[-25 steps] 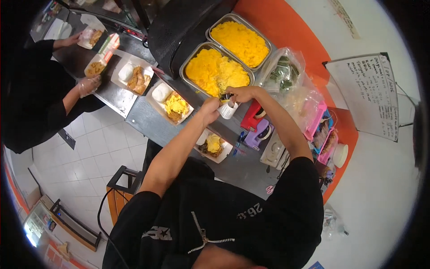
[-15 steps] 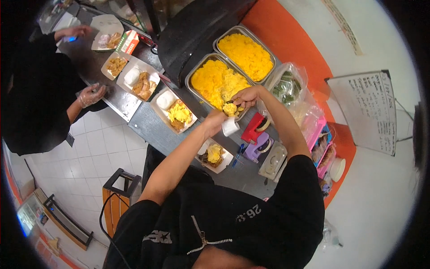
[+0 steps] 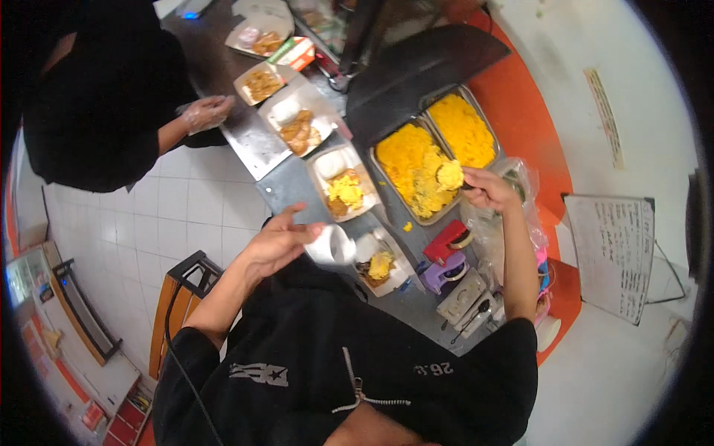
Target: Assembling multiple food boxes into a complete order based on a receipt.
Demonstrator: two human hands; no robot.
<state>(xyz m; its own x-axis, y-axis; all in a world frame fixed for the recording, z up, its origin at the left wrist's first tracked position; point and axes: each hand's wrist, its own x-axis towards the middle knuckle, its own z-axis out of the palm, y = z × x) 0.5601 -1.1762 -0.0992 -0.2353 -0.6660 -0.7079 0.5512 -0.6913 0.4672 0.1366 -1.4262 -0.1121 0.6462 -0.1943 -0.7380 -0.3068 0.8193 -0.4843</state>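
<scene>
My right hand (image 3: 491, 189) grips the dark handle of a serving spoon (image 3: 451, 176) heaped with yellow food that looks like scrambled egg. The spoon hangs over the nearer metal tray (image 3: 396, 192), which is full of the same food; a second tray (image 3: 478, 102) sits beside it. A small white cup (image 3: 332, 245) is in my left hand (image 3: 277, 242), tilted, near two paper boxes. One box (image 3: 376, 195) holds white rice, yellow egg and a brown piece. In the nearer box (image 3: 400, 285) lie egg and dark food.
Left across the counter stands a co-worker in black with a gloved hand (image 3: 208, 114). More food boxes (image 3: 264, 111) line the counter. Right of my body are a red tape dispenser (image 3: 446, 239), a purple one (image 3: 445, 275), metal containers (image 3: 462, 296) and plastic bags (image 3: 520, 186).
My hands have parted: the left moved leftward with the white cup, the right lifted the egg-filled spoon over the tray. The view has shifted. The co-worker's gloved hand remains over the counter edge.
</scene>
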